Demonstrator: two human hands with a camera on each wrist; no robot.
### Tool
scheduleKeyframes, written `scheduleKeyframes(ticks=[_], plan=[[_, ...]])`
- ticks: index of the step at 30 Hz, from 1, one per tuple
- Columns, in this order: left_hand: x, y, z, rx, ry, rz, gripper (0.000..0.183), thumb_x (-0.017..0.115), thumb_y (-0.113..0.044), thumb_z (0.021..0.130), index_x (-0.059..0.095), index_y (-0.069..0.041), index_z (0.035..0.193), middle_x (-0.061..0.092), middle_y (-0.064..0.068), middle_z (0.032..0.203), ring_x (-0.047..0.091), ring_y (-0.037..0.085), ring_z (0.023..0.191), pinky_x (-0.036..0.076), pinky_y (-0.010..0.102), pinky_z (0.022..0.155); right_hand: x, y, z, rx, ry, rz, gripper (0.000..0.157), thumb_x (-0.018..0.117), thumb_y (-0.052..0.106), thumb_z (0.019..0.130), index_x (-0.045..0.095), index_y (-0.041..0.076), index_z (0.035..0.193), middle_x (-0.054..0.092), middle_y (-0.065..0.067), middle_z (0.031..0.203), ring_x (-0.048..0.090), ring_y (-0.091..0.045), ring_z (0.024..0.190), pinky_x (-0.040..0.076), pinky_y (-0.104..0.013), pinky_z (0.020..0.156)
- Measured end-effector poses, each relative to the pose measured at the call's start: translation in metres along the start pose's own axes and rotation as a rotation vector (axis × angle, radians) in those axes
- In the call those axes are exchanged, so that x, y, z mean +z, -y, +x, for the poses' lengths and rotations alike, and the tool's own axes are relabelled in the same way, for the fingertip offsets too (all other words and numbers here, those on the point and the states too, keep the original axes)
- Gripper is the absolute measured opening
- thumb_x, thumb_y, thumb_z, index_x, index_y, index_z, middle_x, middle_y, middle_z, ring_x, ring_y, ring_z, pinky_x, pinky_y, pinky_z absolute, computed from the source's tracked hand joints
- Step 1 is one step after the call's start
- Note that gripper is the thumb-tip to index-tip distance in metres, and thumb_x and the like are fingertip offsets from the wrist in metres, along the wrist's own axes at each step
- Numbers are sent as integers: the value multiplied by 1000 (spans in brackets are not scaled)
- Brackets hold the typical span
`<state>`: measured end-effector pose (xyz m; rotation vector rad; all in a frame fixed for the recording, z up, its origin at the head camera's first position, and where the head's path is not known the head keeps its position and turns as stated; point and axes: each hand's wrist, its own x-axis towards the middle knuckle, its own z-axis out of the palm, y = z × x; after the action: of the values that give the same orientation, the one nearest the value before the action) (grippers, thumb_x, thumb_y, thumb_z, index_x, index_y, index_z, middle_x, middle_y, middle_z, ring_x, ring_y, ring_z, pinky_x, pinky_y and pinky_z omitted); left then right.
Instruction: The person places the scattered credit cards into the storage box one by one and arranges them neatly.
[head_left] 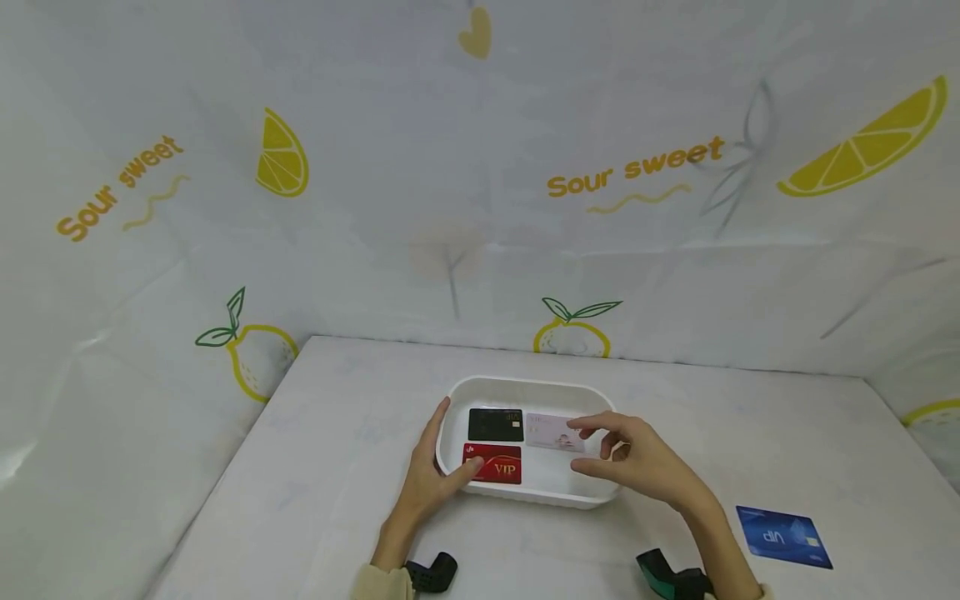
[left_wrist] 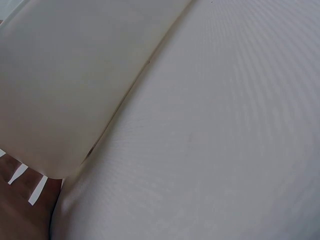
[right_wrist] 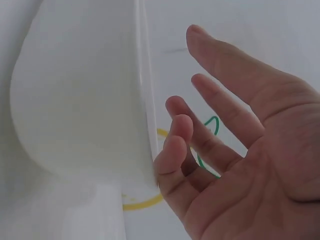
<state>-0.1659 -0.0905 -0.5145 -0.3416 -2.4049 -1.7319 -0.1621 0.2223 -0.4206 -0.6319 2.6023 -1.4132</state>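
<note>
A white tray holds a black card, a red VIP card and a pale pink card, laid out close together. My left hand grips the tray's left side, fingers along the outer wall and thumb over the rim, its tip overlapping the red card. In the left wrist view, fingers show behind the tray's wall. Over the tray's right end, my right hand has loosely bent fingers, thumb apart, holding nothing. Its fingertips overlap the pink card's right edge in the head view.
A blue VIP card lies on the white table, right of my right forearm. Behind the table hangs a white sheet printed with lemons. Black wrist devices sit on both wrists.
</note>
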Motion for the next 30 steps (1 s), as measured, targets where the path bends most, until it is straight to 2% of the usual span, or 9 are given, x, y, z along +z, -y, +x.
scheduleKeyframes(ticks=[3,8,14,19,24,27,30], plan=[[-1,0,0,3,0,-2,97,79,-27,79,30,-10,161,43,17,161,55,31,136,47,43,112,-6,-4,-8,-13,-19,-12,44,84,21,84,72,8,124,68,-16,106,53,-4,73,49,-21,64],[-1,-1,0,10,-1,-4,97,79,-28,80,30,-11,161,43,18,160,55,32,136,47,49,112,-21,-13,-22,-35,-49,-19,42,84,18,84,71,11,124,67,-13,106,54,-10,76,50,-22,64],[0,-1,0,-7,1,-4,97,79,-28,80,30,-11,161,43,16,161,55,30,136,47,47,112,-44,-30,-42,18,-67,-72,43,83,20,86,70,11,127,69,-2,110,55,-11,82,53,-22,67],[1,1,0,-4,5,-9,97,79,-28,80,29,-11,162,44,15,160,55,29,134,49,44,110,-65,-54,-65,55,-61,-123,46,83,16,85,68,8,128,68,9,111,55,-11,83,54,-22,67],[1,1,0,0,6,-15,97,79,-29,80,29,-12,162,44,15,160,56,29,134,49,42,110,-85,-85,-91,74,-48,-157,47,80,8,86,65,6,130,64,26,116,52,-10,84,52,-21,65],[1,0,0,-5,6,-20,97,79,-29,80,29,-13,162,43,14,161,54,30,137,46,44,113,-97,-102,-107,119,-25,-172,47,77,6,89,63,8,133,56,40,119,51,-8,83,50,-21,63],[0,-1,0,-12,8,-21,98,79,-29,80,28,-13,162,42,13,162,52,30,140,43,47,115,-107,-115,-121,227,10,-215,49,75,12,92,59,3,137,47,49,118,50,-3,80,46,-21,63]])
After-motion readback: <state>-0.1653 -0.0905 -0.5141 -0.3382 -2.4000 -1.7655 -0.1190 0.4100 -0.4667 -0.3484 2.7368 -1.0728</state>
